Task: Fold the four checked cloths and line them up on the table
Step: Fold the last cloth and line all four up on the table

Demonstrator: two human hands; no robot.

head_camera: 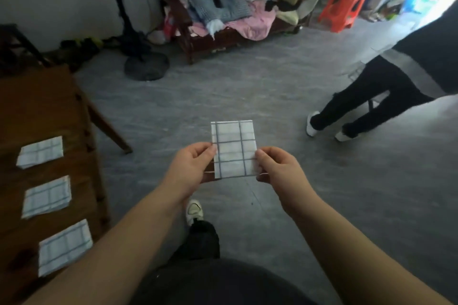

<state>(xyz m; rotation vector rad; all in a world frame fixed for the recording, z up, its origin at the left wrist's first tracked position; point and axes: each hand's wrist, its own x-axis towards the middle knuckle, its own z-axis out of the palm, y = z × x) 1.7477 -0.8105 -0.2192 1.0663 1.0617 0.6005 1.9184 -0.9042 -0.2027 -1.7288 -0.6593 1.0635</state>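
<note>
A white checked cloth (234,148), folded into a small upright rectangle, is held in the air over the grey floor. My left hand (190,164) pinches its lower left edge and my right hand (277,166) pinches its lower right edge. Three folded checked cloths lie in a column on the brown wooden table (44,106) at the left: the far cloth (41,152), the middle cloth (47,197) and the near cloth (64,246).
Another person's legs (366,106) in dark trousers and white shoes stand at the right. A fan stand (146,64), a bench piled with clothes (230,12) and an orange stool (344,5) are at the back. My own foot (194,209) is below the cloth.
</note>
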